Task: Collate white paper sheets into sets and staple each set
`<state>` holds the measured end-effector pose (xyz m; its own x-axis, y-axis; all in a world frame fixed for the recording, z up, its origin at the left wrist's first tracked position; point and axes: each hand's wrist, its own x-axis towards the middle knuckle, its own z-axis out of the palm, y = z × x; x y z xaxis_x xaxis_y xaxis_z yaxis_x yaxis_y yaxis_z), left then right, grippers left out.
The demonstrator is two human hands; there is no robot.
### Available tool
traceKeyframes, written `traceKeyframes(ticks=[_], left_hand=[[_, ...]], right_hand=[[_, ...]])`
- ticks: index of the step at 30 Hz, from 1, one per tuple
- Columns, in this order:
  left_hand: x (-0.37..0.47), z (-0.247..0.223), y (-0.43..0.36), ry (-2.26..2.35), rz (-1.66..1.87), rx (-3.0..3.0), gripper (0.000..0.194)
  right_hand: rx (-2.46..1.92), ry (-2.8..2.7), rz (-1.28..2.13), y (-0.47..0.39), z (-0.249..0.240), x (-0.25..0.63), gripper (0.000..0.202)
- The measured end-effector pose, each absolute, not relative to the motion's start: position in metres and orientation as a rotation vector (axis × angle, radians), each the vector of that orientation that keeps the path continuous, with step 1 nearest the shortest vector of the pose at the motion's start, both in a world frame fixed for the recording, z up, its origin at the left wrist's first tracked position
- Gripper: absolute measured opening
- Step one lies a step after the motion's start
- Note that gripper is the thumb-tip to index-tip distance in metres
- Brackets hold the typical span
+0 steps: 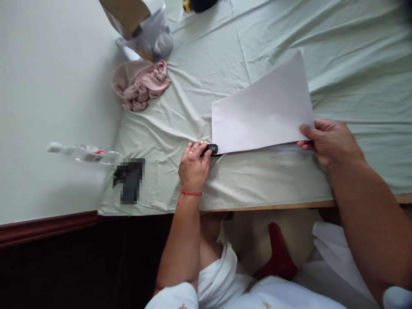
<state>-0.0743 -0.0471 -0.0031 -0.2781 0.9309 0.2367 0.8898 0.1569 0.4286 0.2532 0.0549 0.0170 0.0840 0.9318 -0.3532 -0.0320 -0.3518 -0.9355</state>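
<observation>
White sheets of paper (262, 107) are held over the cloth, their right side lifted and bent upward. My right hand (334, 139) pinches their lower right edge, thumb on top and fingers beneath. At the lower left corner of the paper, my left hand (195, 165) is closed over a small black stapler (211, 149). Only the stapler's rounded end shows past my thumb; the rest lies under my fingers. Whether the paper's corner sits between its jaws, I cannot tell.
A pale green cloth (180, 189) covers the table. To the left are a clear plastic bottle (93, 154), a blurred-out dark item (131, 180) and a crumpled pink cloth (141, 86). A plastic bag (161, 40) and a cardboard box (128, 15) stand behind, beside the wall (48, 86).
</observation>
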Motion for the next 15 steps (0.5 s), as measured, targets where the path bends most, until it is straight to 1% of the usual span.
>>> traceKeyframes(ticks=[5, 9, 13, 15], left_hand=[[-0.07, 0.003, -0.044, 2.301, 0.761, 1.771, 0.029], [-0.058, 0.004, -0.039, 2.395, 0.802, 1.713, 0.031], [-0.058, 0.008, -0.037, 2.419, 0.745, 1.682, 0.025], [-0.063, 0.008, -0.036, 2.423, 0.739, 1.657, 0.026]], right_hand=[[-1.547, -1.081, 1.357, 0.053, 0.014, 0.251, 0.013], [-1.555, -1.131, 1.316, 0.053, 0.011, 0.255, 0.011], [-1.551, -1.164, 1.303, 0.054, 0.01, 0.262, 0.011], [-1.553, -1.178, 1.307, 0.054, 0.01, 0.264, 0.012]])
